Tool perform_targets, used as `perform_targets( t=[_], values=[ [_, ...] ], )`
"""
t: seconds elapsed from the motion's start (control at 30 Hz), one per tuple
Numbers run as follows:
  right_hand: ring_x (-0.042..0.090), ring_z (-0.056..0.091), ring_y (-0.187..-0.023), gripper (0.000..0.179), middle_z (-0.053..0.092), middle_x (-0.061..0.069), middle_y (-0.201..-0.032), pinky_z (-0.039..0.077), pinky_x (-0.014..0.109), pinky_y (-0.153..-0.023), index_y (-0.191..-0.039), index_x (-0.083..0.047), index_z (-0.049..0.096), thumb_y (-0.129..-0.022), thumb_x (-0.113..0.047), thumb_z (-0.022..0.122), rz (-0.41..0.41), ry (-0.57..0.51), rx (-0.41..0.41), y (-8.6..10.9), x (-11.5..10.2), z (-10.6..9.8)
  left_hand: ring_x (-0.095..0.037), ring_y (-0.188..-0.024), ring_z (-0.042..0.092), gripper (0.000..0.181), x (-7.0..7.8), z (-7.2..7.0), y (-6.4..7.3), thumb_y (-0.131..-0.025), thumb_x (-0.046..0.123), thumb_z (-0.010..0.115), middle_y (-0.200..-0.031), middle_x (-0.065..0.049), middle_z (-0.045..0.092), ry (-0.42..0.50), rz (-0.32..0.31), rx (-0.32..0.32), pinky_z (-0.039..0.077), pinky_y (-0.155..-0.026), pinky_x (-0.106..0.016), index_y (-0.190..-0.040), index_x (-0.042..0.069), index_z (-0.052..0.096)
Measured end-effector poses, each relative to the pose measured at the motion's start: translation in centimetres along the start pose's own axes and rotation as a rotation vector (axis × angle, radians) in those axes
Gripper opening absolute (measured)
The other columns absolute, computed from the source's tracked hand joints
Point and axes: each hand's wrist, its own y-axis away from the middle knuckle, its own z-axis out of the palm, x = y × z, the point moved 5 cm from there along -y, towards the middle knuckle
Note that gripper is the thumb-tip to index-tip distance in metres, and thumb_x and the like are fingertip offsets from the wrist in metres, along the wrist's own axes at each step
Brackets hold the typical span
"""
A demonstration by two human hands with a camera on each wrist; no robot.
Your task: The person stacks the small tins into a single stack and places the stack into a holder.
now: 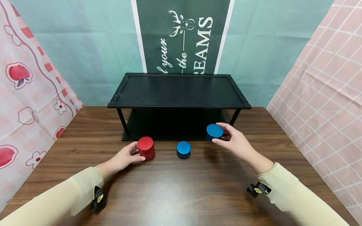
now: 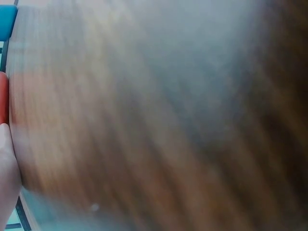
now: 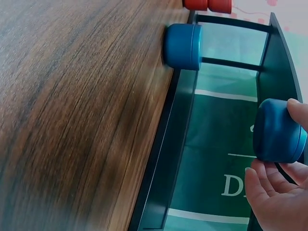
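Observation:
Two red round tins [image 1: 145, 147], one stacked on the other, stand on the wooden table [image 1: 181, 188]. My left hand [image 1: 138, 153] grips them from the left with thumb and fingers curled round. A blue round tin [image 1: 183, 149] sits alone on the table to their right, and shows as the blue tin on the table [image 3: 183, 46] in the right wrist view. My right hand [image 1: 223, 133] holds a second blue tin [image 1: 214, 131] raised above the table, by the black shelf's right front leg. The right wrist view shows this held blue tin [image 3: 279, 131] pinched between fingers [image 3: 299, 111] and thumb.
A black two-tier shelf [image 1: 178, 91] stands at the back of the table, its top tier bare and its lower tier dark. Patterned cloths hang at left and right, and a green banner [image 1: 183, 34] hangs behind. The left wrist view is blurred wood grain [image 2: 159, 115].

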Motion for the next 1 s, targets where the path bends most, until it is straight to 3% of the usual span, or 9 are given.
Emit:
perform_targets(
  t=[0.47,0.77,1.0],
  values=[
    [0.025,0.057,-0.104,0.064,0.055,0.012,-0.122,0.050,0.040,-0.084,-0.134,-0.007,0.045,-0.081,-0.026,0.074,-0.002,-0.014,-0.024,-0.8,-0.8,1.4,-0.032,-0.121,0.045,0.055,0.0,0.0,0.1,-0.083,0.008,0.070,-0.126,-0.020,0.052,0.007,0.016,0.000,0.038,-0.095,-0.020,-0.128,-0.005,0.042],
    [0.026,0.057,-0.104,0.062,0.055,0.014,-0.122,0.050,0.041,-0.085,-0.134,-0.006,0.045,-0.082,-0.024,0.073,-0.018,-0.023,-0.038,-1.0,-1.1,2.1,-0.032,-0.122,0.044,0.054,0.3,0.0,0.2,-0.084,0.006,0.069,-0.126,-0.021,0.051,0.013,0.014,0.004,0.037,-0.100,-0.030,-0.128,-0.007,0.041],
    [0.024,0.056,-0.104,0.061,0.056,0.011,-0.119,0.050,0.038,-0.086,-0.133,-0.008,0.046,-0.081,-0.023,0.074,-0.038,-0.029,-0.042,-1.3,-1.4,2.7,-0.029,-0.120,0.046,0.052,0.3,0.0,0.2,-0.084,0.005,0.069,-0.124,-0.021,0.053,0.016,0.033,0.006,0.038,-0.098,-0.027,-0.127,-0.008,0.041]
  ],
)
